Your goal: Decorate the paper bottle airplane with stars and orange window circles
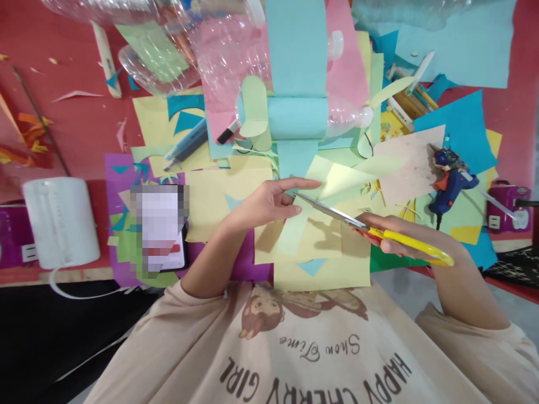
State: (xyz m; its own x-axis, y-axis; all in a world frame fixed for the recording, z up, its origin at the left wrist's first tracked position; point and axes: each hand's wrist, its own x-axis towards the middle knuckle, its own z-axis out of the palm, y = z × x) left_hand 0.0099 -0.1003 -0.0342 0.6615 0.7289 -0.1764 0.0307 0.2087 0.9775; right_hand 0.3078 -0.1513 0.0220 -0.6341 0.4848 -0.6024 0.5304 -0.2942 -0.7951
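Note:
My right hand [398,235] is closed around the yellow handles of a pair of scissors [337,212]. Their blades point left, and the tips lie in the gap between my left thumb and index finger. My left hand [267,205] has its index finger stretched out over a pale green paper [341,182] and its thumb apart; the other fingers are curled and partly hidden. Beneath both hands lie pale yellow sheets [324,275]. Beyond them lies a clear plastic bottle [343,115] wrapped in a light blue paper band [297,116], with a pale green paper piece [255,106] at its left end.
A phone [172,252] lies left, near a white corded box [61,224]. At right are a blue glue gun [452,191] and a purple socket box [507,207]. Markers [187,143], paper scraps and more clear bottles [160,56] cover the far side of the red table [80,123].

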